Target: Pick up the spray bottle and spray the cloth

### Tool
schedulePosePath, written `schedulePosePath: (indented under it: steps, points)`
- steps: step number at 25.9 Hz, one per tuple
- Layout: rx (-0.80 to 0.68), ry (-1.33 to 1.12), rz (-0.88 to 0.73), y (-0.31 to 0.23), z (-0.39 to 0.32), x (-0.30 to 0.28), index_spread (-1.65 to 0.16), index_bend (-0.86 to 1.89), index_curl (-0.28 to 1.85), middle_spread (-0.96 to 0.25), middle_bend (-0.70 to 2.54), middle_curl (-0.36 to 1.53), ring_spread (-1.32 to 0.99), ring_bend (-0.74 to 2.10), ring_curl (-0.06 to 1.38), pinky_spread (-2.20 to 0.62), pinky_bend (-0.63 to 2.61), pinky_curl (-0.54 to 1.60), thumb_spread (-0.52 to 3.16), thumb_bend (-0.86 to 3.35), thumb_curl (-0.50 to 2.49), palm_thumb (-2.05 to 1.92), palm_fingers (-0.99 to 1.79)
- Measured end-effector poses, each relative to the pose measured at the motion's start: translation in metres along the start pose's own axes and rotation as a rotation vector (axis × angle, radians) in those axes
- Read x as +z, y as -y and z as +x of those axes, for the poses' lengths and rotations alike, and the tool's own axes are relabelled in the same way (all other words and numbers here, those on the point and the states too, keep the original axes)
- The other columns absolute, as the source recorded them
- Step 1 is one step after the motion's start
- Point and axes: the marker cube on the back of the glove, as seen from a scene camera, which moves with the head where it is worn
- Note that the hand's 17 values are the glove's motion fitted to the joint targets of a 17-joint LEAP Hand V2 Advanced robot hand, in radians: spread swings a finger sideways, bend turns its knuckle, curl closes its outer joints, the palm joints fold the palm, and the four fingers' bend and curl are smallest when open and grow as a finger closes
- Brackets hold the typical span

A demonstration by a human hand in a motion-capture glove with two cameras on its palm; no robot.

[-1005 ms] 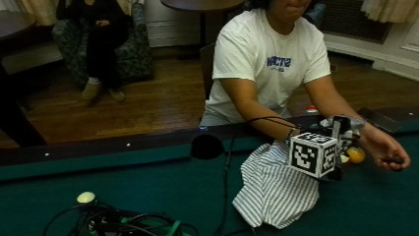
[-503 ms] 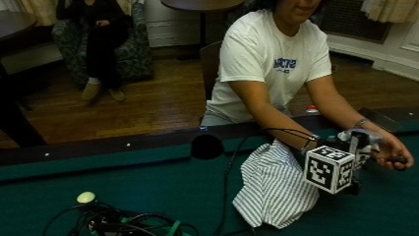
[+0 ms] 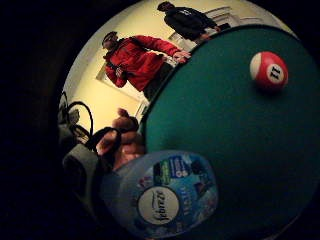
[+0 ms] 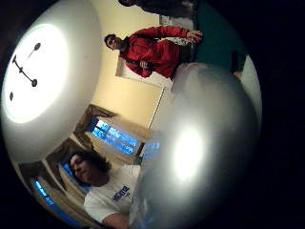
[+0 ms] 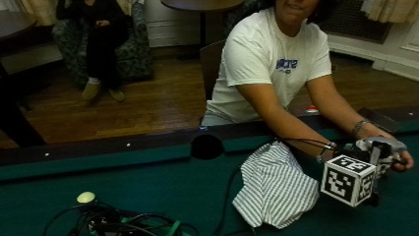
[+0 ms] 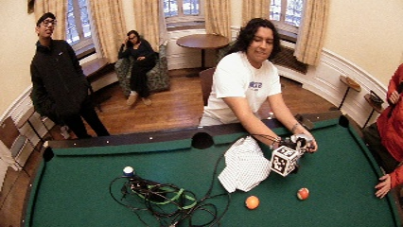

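A white striped cloth lies crumpled on the green felt in front of the person. Just to its right, my gloved right hand holds the spray bottle upright above the felt; only the bottle's pale head shows past the hand. In the little finger side palm view the bottle's labelled body sits against the palm, with curled fingers beside it. The bottle also fills the thumb side palm view. The bare left hand is at the bottle's far side.
The pool table's rail and a side pocket run behind the cloth. A tangle of cables lies on the felt to the left. An orange ball and a red striped ball lie near the front. People stand around the table.
My right hand with the bottle has moved right and toward the near side, from over the cloth's right edge to beside it. The cloth has stayed put.
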Motion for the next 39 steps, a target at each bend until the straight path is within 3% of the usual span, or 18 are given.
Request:
schedulePosePath:
  steps: [15,19,23,29,39]
  points:
    - [0.098,-0.135,-0.008,-0.011,0.005,-0.008,-0.3,0.28,0.68,-0.18,0.68,0.56,-0.19,0.75,0.48,-0.27,0.44,0.4,0.39,-0.06,0.83,0.87,1.31]
    - [0.121,-0.29,-0.043,-0.025,0.008,-0.022,-0.29,0.19,0.64,-0.17,0.68,0.55,-0.17,0.67,0.45,-0.16,0.38,0.38,0.6,-0.09,0.76,0.72,1.18]
    - [0.122,-0.439,-0.063,-0.038,0.003,-0.043,-0.33,0.1,0.58,-0.17,0.48,0.49,-0.15,0.56,0.43,-0.04,0.41,0.41,0.75,-0.13,0.64,0.47,0.78]
    - [0.107,-0.581,-0.097,-0.068,-0.02,-0.079,-0.37,0.09,0.5,-0.15,0.29,0.42,-0.13,0.41,0.39,0.06,0.49,0.42,0.84,-0.08,0.55,0.35,0.44]
    - [0.006,-0.812,-0.189,-0.127,-0.065,-0.13,-0.41,0.12,0.39,-0.16,0.18,0.36,-0.13,0.34,0.32,0.12,0.54,0.39,0.89,-0.05,0.47,0.3,0.38]
